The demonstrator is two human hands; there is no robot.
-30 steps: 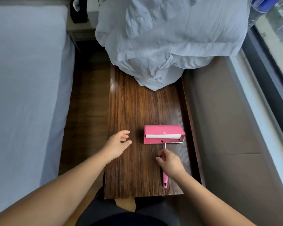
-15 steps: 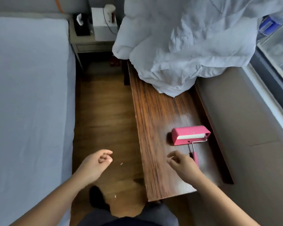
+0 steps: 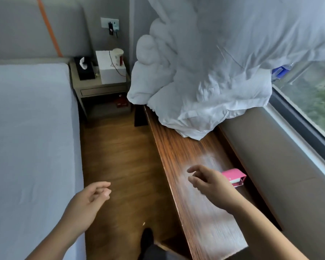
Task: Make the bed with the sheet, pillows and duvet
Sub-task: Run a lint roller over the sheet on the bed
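Wooden bench along the window wall: my right hand hovers above it, fingers loosely spread, holding nothing. Well beyond that hand, at the bench's far end, I see the duvet, a crumpled white heap. My left hand hangs relaxed and empty over the floor, beside the sheet, smooth on the bed.

Single head-worn camera, wide-angle, looks forward and down along the floor between bed and wooden bench.
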